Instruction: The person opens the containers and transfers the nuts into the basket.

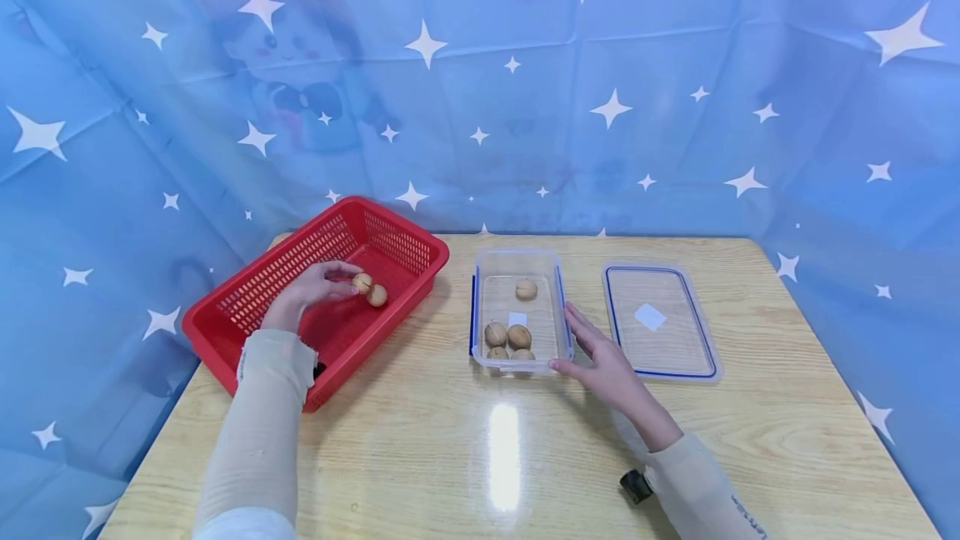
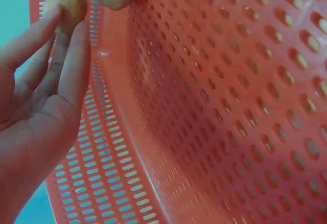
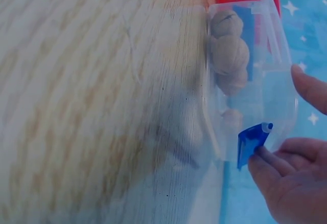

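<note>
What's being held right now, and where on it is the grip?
The left hand pinches a walnut by the side facing its palm. The right hand touches the clear box without clasping it.

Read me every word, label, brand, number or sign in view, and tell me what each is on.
No text reads clearly.
Dark lettering on the pale beige fabric right sleeve: too small and blurred to quote.
White square label on the clear, blue-edged plastic lid: nothing legible.
Small white patch seen in the clear rectangular plastic box: nothing legible.
</note>
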`<state>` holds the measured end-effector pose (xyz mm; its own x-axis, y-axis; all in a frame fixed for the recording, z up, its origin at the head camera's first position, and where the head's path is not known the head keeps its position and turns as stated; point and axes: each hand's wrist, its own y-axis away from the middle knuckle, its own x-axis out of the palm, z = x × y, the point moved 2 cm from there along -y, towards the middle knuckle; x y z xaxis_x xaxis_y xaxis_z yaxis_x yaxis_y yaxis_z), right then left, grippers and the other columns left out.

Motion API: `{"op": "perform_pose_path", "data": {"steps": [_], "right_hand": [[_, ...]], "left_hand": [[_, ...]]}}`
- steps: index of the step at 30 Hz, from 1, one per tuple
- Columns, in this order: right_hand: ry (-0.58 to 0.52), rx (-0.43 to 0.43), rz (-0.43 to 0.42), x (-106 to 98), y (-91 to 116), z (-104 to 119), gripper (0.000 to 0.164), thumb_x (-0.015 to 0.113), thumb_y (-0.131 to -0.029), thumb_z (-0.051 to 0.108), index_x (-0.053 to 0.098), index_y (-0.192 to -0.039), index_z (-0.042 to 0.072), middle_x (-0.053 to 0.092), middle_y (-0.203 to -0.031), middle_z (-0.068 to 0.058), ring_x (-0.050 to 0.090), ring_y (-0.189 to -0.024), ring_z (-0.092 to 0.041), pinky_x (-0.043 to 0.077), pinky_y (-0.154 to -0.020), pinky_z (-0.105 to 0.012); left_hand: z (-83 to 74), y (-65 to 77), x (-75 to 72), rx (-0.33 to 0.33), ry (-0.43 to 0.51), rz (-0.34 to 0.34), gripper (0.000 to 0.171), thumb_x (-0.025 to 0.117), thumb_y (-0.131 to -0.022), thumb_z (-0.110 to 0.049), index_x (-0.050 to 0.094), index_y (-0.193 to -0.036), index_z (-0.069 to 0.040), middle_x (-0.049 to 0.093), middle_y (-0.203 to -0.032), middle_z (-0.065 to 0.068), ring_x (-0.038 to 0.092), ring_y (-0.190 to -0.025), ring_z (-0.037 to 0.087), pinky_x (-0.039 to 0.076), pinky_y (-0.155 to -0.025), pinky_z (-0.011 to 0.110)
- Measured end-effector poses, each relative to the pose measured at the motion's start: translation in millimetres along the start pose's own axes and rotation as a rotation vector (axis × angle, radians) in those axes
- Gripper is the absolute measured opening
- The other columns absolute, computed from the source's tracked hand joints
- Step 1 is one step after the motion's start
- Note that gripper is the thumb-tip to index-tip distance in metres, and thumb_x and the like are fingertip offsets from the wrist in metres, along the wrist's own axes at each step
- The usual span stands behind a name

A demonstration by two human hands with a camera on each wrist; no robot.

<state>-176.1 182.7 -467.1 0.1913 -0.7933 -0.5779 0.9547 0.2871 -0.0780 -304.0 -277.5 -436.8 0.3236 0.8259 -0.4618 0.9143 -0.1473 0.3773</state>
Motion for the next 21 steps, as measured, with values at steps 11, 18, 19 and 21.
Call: {"op": "perform_pose_path", "data": {"steps": [11, 18, 19, 21], "right_hand": [[-0.020, 0.011, -0.002, 0, 0, 0, 0.086, 0.075, -0.089, 0.019, 0.024, -0.155, -0.003, 0.016, -0.164, -0.024, 0.027, -0.147, -0.046, 0.033, -0.114, -0.051], [-0.021, 0.012, -0.002, 0, -1, 0, 0.086, 0.075, -0.089, 0.019, 0.024, -0.155, -0.002, 0.016, -0.164, -0.024, 0.028, -0.146, -0.046, 0.034, -0.114, -0.052], [-0.019, 0.012, -0.002, 0, 0, 0, 0.086, 0.075, -0.089, 0.019, 0.024, -0.155, -0.002, 0.016, -0.164, -0.024, 0.028, -0.146, -0.046, 0.034, -0.114, -0.052], [-0.017, 0.013, -0.002, 0, 0, 0, 0.086, 0.075, -0.089, 0.019, 0.024, -0.155, -0.003, 0.016, -0.164, -0.024, 0.028, -0.146, -0.047, 0.034, -0.113, -0.052]], "left_hand": [[8.7, 1.3, 2.7, -0.019, -0.037, 0.090, 0.057, 0.071, -0.092, -0.028, 0.049, -0.142, -0.011, 0.047, -0.143, 0.018, 0.042, -0.134, 0.035, 0.046, -0.110, 0.052], [14.3, 2.4, 3.2, -0.024, -0.015, 0.123, 0.057, 0.069, -0.093, -0.024, 0.049, -0.143, -0.008, 0.046, -0.145, 0.019, 0.041, -0.136, 0.036, 0.042, -0.113, 0.053], [14.6, 2.6, 3.1, -0.020, 0.001, 0.131, 0.057, 0.069, -0.093, -0.022, 0.048, -0.144, -0.007, 0.045, -0.146, 0.020, 0.042, -0.136, 0.036, 0.043, -0.113, 0.052], [15.1, 2.7, 2.4, -0.021, 0.024, 0.132, 0.058, 0.068, -0.094, -0.021, 0.045, -0.146, -0.007, 0.043, -0.148, 0.020, 0.042, -0.137, 0.036, 0.044, -0.112, 0.051]]}}
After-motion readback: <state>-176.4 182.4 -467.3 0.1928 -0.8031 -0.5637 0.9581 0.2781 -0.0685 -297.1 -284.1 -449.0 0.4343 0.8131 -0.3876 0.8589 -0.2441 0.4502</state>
